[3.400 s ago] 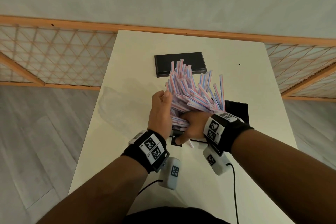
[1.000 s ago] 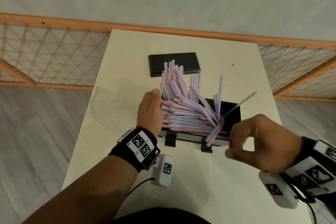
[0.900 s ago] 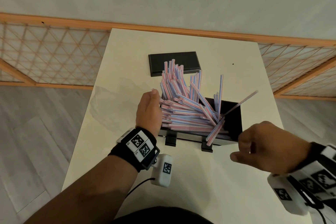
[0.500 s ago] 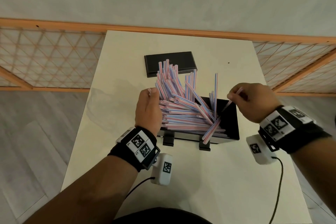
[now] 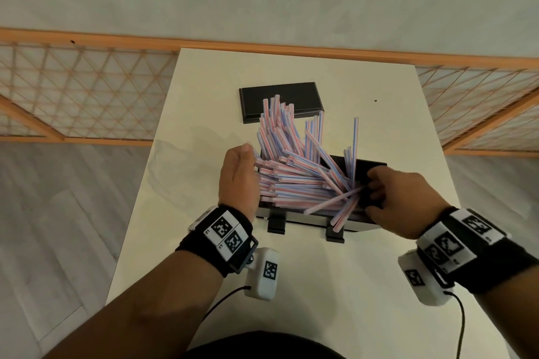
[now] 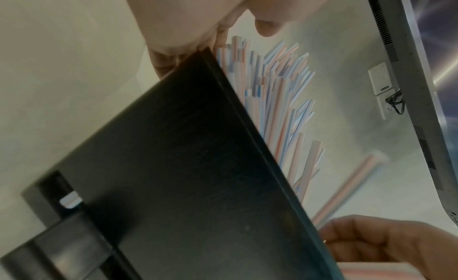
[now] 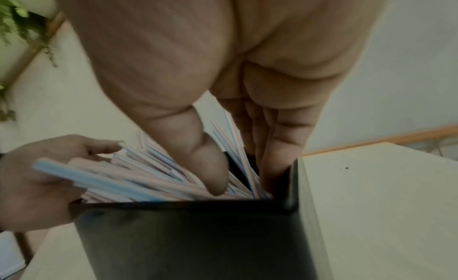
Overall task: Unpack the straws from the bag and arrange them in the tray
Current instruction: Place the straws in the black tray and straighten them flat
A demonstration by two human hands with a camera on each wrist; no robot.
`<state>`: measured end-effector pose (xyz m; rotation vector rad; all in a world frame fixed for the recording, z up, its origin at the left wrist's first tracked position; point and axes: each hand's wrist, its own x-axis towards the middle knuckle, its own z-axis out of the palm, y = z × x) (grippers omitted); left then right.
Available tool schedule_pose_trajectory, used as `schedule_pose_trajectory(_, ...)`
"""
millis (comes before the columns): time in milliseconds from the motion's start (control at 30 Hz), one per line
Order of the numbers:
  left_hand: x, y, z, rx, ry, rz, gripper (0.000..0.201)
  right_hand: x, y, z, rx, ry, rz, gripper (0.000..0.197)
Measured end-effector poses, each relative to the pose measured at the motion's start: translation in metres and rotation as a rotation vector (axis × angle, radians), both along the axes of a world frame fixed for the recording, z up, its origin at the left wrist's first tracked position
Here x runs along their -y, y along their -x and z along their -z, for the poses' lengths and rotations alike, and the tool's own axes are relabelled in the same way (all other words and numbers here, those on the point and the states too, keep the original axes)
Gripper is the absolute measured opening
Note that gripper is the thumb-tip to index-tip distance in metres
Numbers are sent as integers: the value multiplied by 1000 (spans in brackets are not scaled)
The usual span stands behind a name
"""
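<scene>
A black tray (image 5: 309, 221) stands mid-table, heaped with pink-and-blue striped straws (image 5: 291, 175); some lie flat and others stick up over the far wall. My left hand (image 5: 239, 178) is flat against the straws' left ends, fingers straight. At the tray's right end, my right hand (image 5: 399, 201) reaches in with fingers pointing down. In the right wrist view its thumb (image 7: 213, 172) rests on the straws (image 7: 148, 178) above the tray wall (image 7: 186, 235). The left wrist view shows the tray's side (image 6: 186, 166) and the straws (image 6: 270, 100) fanning out.
A flat black lid (image 5: 280, 99) lies behind the tray. A clear plastic bag (image 5: 180, 160) shows faintly on the white table (image 5: 291, 285) to the left of my left hand. An orange lattice rail (image 5: 87, 96) runs behind the table; floor lies on both sides.
My right hand, which pinched one straw out to the right, has swung back and down into the tray's right end. The left hand has stayed against the straws.
</scene>
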<state>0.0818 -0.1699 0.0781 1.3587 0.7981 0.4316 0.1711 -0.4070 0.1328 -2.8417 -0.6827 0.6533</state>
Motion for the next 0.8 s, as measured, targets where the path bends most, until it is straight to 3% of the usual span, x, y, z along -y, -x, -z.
schedule_pose_trajectory(200,10,1,1,5,5,26,47,-31,-4,17,-37,-93,-35,68)
schedule_pose_trajectory(333,11,2,1,12,-30,33,48,-41,-3,26,-55,-195,-45,61)
schedule_pose_trajectory(500,12,5,2,3,-43,36,38,-51,-3,35,-27,-68,-60,48)
schedule_pose_trajectory(700,11,4,-7,111,-66,38,47,-69,9,16,31,-150,-198,37)
schedule_pose_trajectory(800,0,-3,-14,164,135,-47,67,-73,16,7,4,-312,-203,36)
